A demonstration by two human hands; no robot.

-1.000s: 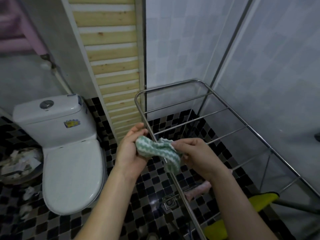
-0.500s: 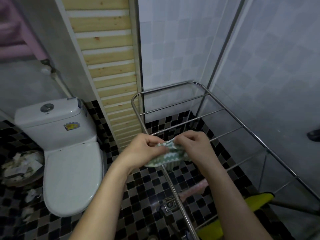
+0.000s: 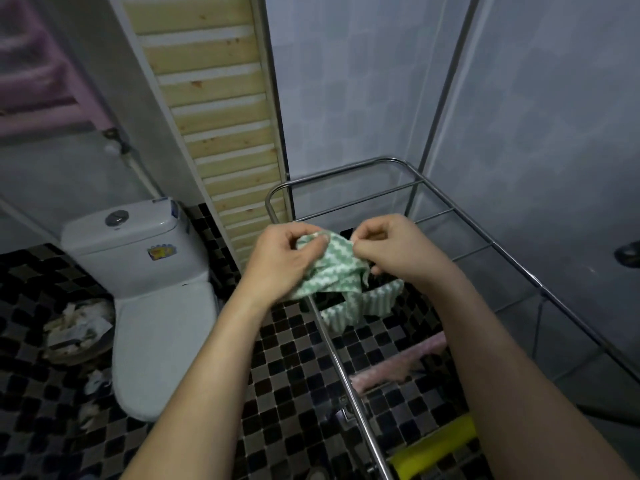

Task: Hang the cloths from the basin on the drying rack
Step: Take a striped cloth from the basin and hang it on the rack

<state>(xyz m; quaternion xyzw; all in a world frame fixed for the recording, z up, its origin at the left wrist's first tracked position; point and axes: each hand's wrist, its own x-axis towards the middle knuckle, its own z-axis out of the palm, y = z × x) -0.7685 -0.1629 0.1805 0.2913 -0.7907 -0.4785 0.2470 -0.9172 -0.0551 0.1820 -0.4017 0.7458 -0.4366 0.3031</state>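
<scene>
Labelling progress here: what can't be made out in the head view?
Basin: out of frame; remaining cloths unknown.
Green cloth: top edge bunched inside left hand and right hand.
Pink cloth: right end behind the right forearm.
Yellow cloth: right end behind the same forearm.
Dark object at right edge: cut off, dim.

Readable text: none
Tank sticker [image 3: 160, 252]: well left of the left hand [image 3: 277, 261], colourful, its print too blurred to read

Dim bathroom: pale tiled walls [image 3: 346, 98], black-and-grey mosaic floor [image 3: 294, 393], white toilet [image 3: 156, 306], wooden slatted panel [image 3: 214, 116]
</scene>
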